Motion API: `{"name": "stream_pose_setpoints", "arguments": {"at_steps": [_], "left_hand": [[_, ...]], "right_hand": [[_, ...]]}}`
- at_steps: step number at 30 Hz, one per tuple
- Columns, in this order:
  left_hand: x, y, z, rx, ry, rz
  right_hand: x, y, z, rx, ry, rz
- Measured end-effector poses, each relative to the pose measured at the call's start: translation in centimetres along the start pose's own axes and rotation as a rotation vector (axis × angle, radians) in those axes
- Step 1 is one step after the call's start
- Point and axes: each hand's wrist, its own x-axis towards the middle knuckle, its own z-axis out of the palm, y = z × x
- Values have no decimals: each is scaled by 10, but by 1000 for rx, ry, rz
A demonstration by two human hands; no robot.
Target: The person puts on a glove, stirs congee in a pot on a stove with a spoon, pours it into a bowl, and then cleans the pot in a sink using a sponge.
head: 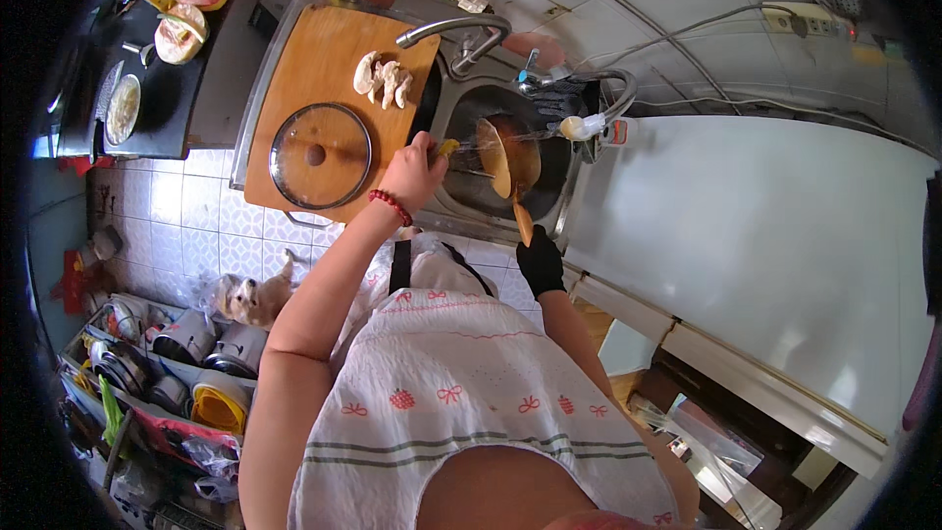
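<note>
My left hand (pixel 413 175), bare with a red bead bracelet, is closed on a small yellow-green item (pixel 447 147) at the left rim of the steel sink (pixel 460 206); its kind cannot be told. In a black glove, my right hand (pixel 542 262) grips the wooden handle (pixel 523 224) of a pan (pixel 494 160) with a cream-coloured surface. That pan is tilted inside the basin. Water sprays leftward over it from a white faucet head (pixel 583 127). Left of the basin, a wooden cutting board (pixel 302 73) bears a glass lid (pixel 321 155) and several pale food pieces (pixel 383 81).
A curved steel faucet (pixel 460 23) arches over the board's far edge. A white countertop (pixel 743 235) lies at the right. On the dark counter at the far left is a pan of pale food (pixel 123 109). A small dog (pixel 254 299) is on the tiled floor near a pot rack (pixel 165 353).
</note>
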Motion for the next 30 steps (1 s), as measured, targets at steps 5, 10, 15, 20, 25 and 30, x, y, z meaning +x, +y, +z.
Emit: {"name": "stream_pose_setpoints", "arguments": {"at_steps": [5, 10, 15, 20, 25, 30], "left_hand": [[-3, -4, -1, 1, 6, 6], [-3, -6, -1, 4, -28, -52], [-1, -21, 7, -14, 15, -14], [10, -23, 12, -68, 41, 33], [31, -38, 32, -89, -61, -261], [64, -20, 75, -116, -101, -189]], "right_hand": [[1, -1, 3, -95, 32, 9], [-9, 9, 14, -147, 83, 52], [-16, 12, 16, -38, 151, 35], [-20, 15, 21, 771, -129, 351], [10, -17, -17, 1025, -285, 380], [-5, -17, -6, 1116, -257, 428]]}}
